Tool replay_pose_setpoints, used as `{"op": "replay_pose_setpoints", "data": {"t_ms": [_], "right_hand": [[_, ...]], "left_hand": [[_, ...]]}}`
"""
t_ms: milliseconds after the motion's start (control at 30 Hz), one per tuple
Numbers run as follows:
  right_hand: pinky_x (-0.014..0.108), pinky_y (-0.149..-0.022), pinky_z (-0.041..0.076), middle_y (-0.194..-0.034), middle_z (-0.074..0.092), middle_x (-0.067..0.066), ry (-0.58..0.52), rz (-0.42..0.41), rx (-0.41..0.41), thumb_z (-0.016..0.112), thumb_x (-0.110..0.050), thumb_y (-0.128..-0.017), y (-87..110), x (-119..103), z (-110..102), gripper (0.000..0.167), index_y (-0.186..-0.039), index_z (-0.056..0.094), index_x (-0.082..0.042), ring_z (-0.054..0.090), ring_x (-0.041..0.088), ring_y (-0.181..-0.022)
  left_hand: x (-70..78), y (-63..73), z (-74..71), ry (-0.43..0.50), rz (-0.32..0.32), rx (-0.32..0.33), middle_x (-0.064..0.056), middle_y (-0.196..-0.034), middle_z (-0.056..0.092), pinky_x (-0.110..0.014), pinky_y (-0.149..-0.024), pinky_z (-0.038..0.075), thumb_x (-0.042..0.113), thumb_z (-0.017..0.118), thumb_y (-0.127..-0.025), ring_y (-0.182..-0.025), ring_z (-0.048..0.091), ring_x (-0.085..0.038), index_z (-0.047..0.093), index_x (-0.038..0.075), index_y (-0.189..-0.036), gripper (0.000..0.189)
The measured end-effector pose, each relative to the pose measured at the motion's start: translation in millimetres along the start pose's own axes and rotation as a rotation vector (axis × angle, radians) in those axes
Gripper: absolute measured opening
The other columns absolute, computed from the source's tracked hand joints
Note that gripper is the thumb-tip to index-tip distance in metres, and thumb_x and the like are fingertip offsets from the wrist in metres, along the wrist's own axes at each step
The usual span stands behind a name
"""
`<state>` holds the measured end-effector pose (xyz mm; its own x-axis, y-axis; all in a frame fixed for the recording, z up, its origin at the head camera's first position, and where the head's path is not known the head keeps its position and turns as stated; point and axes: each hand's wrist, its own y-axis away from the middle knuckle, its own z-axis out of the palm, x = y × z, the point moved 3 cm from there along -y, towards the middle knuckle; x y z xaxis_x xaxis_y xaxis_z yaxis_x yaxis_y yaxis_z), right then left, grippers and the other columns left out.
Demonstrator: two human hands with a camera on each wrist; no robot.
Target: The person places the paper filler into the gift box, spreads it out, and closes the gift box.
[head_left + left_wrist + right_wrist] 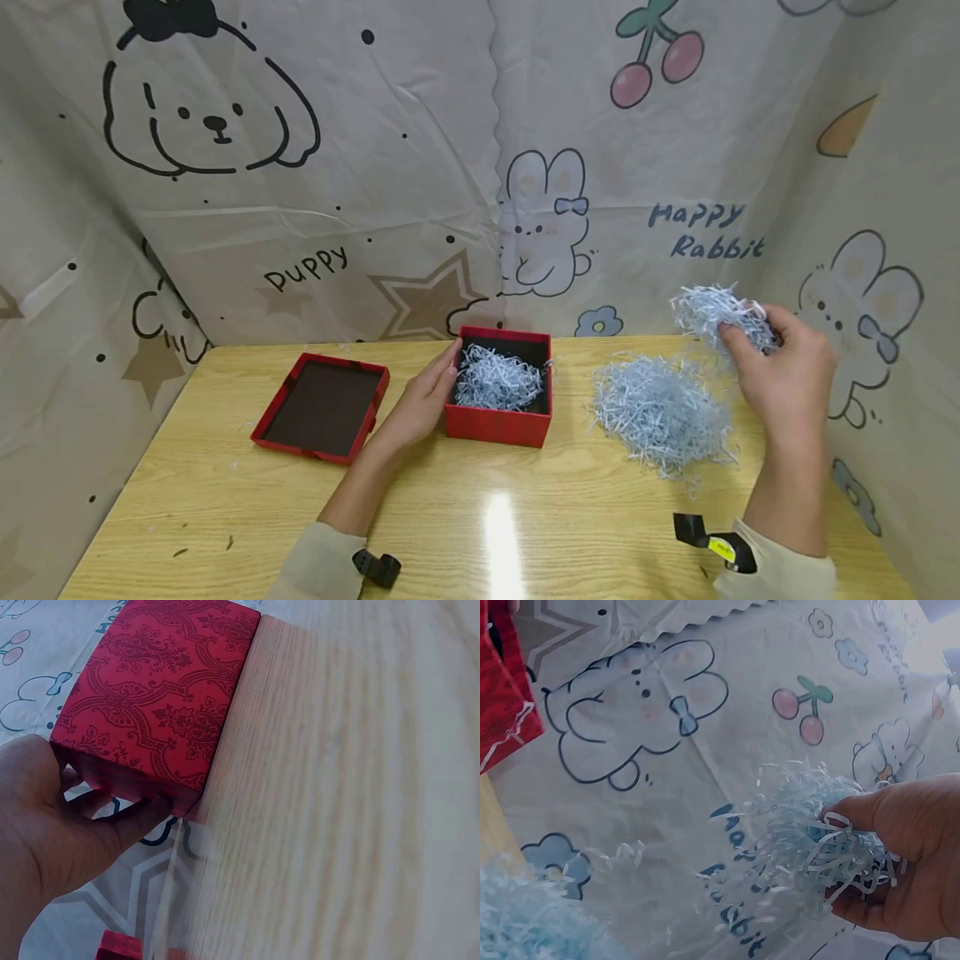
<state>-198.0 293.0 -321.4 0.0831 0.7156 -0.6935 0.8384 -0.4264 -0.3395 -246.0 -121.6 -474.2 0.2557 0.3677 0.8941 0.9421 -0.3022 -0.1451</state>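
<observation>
Right grip: closed on a loose clump of shredded paper, pinched between thumb and fingers, held up off the tabletop near its far right corner. Strands poke out all round it.

Left grip: holding no shred; fingers lie fairly straight against the left wall of the red box, looks like bracing. Box sits upright, mouth up, by the middle of the far edge. Patterned outside, dark inside.

Shred in box: one heap, covers most of the floor, dark wall showing above it. A few strands catch on the right rim.

Shred pile: on the tabletop, right of the box, just below the raised clump, toward the far right corner. Sizeable.

Box lid: off, lying hollow side up near the far left corner.

Step in hand, my read: filling the box by the handful, partly done. Next move calls for bringing the clump left over the open mouth and releasing inside the walls, box kept braced. Loose strands could shed en route.

Count: one box, one lid, one pile, one heap inside, one clump in hand. Single strands: too tangled to count.
</observation>
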Motion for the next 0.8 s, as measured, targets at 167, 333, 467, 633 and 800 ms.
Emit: {"op": "replay_pose_setpoints", "data": {"t_ms": [167, 333, 467, 633, 800], "right_hand": [[0.008, -0.063, 0.041, -0.113, 0.072, 0.014, -0.024, -0.099, 0.025, 0.073, -0.021, -0.100, -3.9, -25.2, -5.3, 0.033, -0.127, 0.074, -0.003, 0.055, 0.011, -0.081], [0.010, -0.059, 0.042, -0.107, 0.072, 0.012, -0.063, -0.196, 0.015, 0.075, -0.018, -0.099, -3.9, -55.2, -3.7, 0.028, -0.122, 0.076, -0.003, 0.054, 0.008, -0.074], [0.010, -0.057, 0.041, -0.104, 0.072, 0.014, -0.090, -0.282, 0.001, 0.076, -0.016, -0.098, -4.7, -79.1, 0.0, 0.027, -0.121, 0.077, -0.003, 0.053, 0.010, -0.072], [0.008, -0.059, 0.043, -0.104, 0.073, 0.015, -0.160, -0.354, -0.026, 0.077, -0.013, -0.097, -6.7, -111.1, 6.1, 0.025, -0.121, 0.078, -0.005, 0.055, 0.012, -0.075], [0.011, -0.060, 0.045, -0.103, 0.075, 0.013, -0.217, -0.417, -0.064, 0.078, -0.011, -0.096, -3.9, -142.1, 16.4, 0.021, -0.116, 0.079, -0.005, 0.057, 0.015, -0.077]], "left_hand": [[1.8, 1.2, 0.9, -0.008, -0.019, -0.002, -0.003, -0.174, 0.026, -0.050, -0.130, 0.019, 0.022, 0.039, -0.117, -0.160, 0.023, -0.027, 0.027, 0.017, -0.169, 0.054], [1.7, 1.2, 1.2, -0.016, -0.018, 0.001, -0.003, -0.174, 0.027, -0.049, -0.130, 0.020, 0.023, 0.039, -0.117, -0.160, 0.024, -0.027, 0.028, 0.017, -0.169, 0.054], [0.1, 0.8, 1.6, -0.014, -0.004, 0.003, -0.003, -0.174, 0.027, -0.049, -0.130, 0.020, 0.021, 0.039, -0.117, -0.160, 0.024, -0.027, 0.028, 0.016, -0.169, 0.054], [0.6, 0.7, 0.6, -0.011, -0.007, 0.009, -0.002, -0.174, 0.028, -0.048, -0.129, 0.021, 0.021, 0.040, -0.117, -0.159, 0.026, -0.026, 0.029, 0.018, -0.169, 0.054], [0.3, -0.7, -0.1, -0.025, 0.001, 0.010, -0.005, -0.174, 0.028, -0.049, -0.129, 0.021, 0.020, 0.040, -0.117, -0.159, 0.027, -0.027, 0.029, 0.016, -0.169, 0.053]]}}
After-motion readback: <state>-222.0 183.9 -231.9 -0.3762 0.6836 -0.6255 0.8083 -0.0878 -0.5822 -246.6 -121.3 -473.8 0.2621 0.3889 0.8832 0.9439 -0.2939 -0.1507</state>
